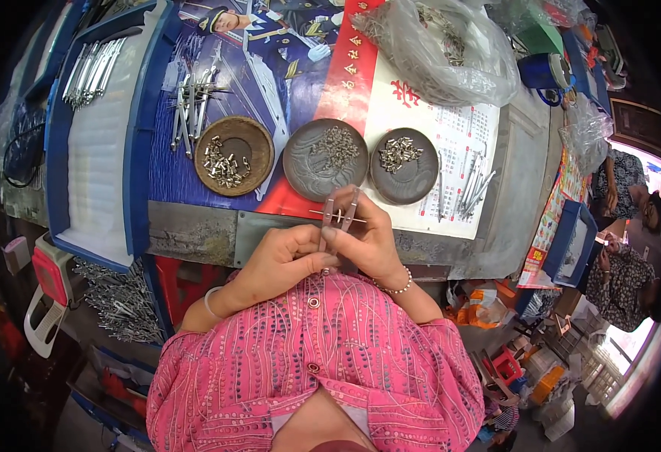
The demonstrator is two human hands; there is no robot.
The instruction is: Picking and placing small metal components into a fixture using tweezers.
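My left hand [289,255] and my right hand [368,239] meet at the table's near edge, fingers closed on a small two-armed metal piece [349,211]. Its two flat arms point away from me, and a thin pin crosses between them. My fingers hide its lower end. Just beyond, a brown bowl [263,162] holds small shiny metal sleeves [225,167]. In the middle, a dark round dish [308,177] contains tiny metal bits [338,147]. A second dark dish [410,188], to its right, has more short metal sleeves [400,153].
Slender metal parts [192,105] lie piled behind the bowl, with others [477,187] at the right. A long blue tray [140,151] bears metal strips [93,71]. A clear plastic bag [451,68] sits at the back. Two people [623,279] are off to the right.
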